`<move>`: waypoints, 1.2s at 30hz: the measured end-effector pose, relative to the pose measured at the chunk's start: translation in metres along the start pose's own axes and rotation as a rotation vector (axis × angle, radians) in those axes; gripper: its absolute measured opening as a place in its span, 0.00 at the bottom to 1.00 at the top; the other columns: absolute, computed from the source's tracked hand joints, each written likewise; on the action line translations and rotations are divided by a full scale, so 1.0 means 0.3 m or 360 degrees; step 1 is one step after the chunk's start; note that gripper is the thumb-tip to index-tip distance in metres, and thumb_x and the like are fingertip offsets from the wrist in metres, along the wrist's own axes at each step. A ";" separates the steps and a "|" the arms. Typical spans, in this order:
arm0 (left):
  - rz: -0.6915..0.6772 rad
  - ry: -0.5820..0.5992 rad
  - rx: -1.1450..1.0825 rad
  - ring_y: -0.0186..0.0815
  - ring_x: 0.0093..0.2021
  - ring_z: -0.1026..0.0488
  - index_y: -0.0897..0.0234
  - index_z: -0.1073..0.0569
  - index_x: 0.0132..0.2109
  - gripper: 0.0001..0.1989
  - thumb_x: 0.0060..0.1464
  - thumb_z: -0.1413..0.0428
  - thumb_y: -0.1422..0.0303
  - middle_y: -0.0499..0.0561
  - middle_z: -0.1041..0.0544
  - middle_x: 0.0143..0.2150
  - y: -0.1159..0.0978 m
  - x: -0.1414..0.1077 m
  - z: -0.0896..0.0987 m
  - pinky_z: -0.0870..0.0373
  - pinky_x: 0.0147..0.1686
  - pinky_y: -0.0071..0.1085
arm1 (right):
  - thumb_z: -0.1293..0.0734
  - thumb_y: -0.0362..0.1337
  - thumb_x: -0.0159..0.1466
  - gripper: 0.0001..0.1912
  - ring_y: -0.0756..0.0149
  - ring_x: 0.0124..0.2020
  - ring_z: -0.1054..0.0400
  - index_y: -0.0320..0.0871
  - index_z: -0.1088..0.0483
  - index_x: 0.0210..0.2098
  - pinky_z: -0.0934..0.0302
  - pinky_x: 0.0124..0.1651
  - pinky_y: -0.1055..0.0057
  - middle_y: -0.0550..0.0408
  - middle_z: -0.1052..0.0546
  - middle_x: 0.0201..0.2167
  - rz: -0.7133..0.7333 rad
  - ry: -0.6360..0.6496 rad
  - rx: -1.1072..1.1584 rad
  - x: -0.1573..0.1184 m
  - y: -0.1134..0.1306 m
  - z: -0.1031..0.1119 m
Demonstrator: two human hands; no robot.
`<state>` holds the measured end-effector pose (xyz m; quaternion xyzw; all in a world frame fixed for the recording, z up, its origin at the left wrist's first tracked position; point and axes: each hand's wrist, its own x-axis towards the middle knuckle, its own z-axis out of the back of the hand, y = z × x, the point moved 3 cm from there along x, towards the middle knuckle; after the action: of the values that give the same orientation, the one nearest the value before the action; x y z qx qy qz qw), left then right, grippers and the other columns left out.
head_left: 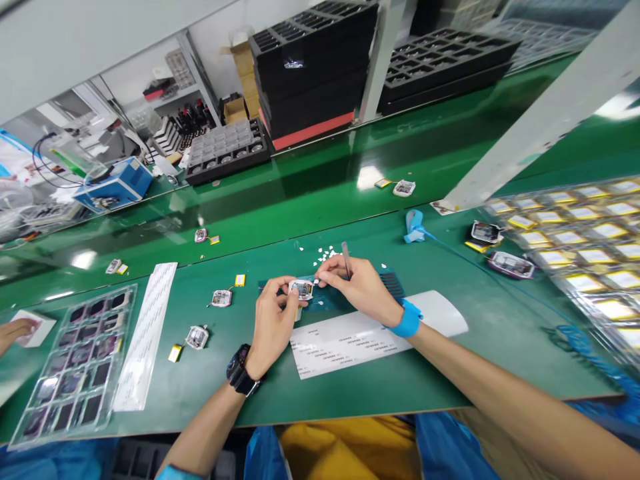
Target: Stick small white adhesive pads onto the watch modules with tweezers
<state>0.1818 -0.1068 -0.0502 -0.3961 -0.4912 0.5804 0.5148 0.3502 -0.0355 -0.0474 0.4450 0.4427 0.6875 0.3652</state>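
Note:
My left hand (275, 313), with a black watch on the wrist, pinches a small white-rimmed device housing (301, 289) with exposed electronics. A yellow-edged battery (299, 313) hangs just below it. At the housing's right side, my right hand (353, 283) has its thumb and index finger pressed together at a tiny white piece (317, 281). A slim grey tool (346, 259) also sticks up from between its fingers. Small white scraps (327, 253) lie just beyond the hands. Under my right wrist is a white printed sheet (345, 343).
Several housings with batteries, such as one (221, 298), are spread leftward. A clear tray of dark screens (80, 360) and another person's hand (17, 330) are far left. Battery trays (590, 247), a blue coiled cord (580, 340) and a slanted white post (540, 113) stand right.

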 end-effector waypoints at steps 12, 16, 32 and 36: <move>0.0115 0.0036 -0.0294 0.36 0.26 0.20 0.64 0.31 0.41 0.14 0.55 0.40 0.59 0.50 0.18 0.33 -0.021 0.017 -0.007 0.29 0.29 0.28 | 0.35 0.31 0.68 0.10 0.60 0.40 0.22 0.45 0.21 0.41 0.27 0.46 0.63 0.52 0.18 0.40 0.0727 -0.0172 -0.0598 -0.027 0.061 0.043; 0.0136 0.0052 -0.0301 0.37 0.26 0.20 0.64 0.30 0.44 0.15 0.54 0.40 0.60 0.48 0.19 0.25 -0.030 0.010 -0.006 0.29 0.29 0.28 | 0.40 0.30 0.71 0.14 0.65 0.36 0.22 0.45 0.22 0.41 0.28 0.36 0.70 0.53 0.17 0.37 0.0959 -0.0004 -0.0799 -0.060 0.066 0.006; -0.0010 0.0032 -0.0268 0.34 0.34 0.20 0.62 0.30 0.45 0.14 0.60 0.42 0.56 0.53 0.17 0.40 -0.007 -0.044 -0.039 0.21 0.33 0.29 | 0.37 0.32 0.69 0.08 0.62 0.38 0.24 0.47 0.26 0.38 0.28 0.43 0.65 0.52 0.19 0.37 0.0639 -0.0146 -0.0483 -0.084 0.103 -0.036; 0.0022 0.0051 -0.0370 0.34 0.34 0.19 0.62 0.31 0.44 0.16 0.59 0.41 0.54 0.53 0.17 0.42 -0.014 -0.049 -0.049 0.20 0.32 0.29 | 0.36 0.30 0.69 0.08 0.62 0.38 0.24 0.46 0.25 0.39 0.27 0.43 0.65 0.51 0.19 0.37 0.0719 -0.0183 -0.0410 -0.091 0.107 -0.038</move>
<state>0.1992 -0.1189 -0.0497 -0.4657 -0.5442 0.5166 0.4692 0.3452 -0.0741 -0.0279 0.5206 0.2196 0.7758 0.2807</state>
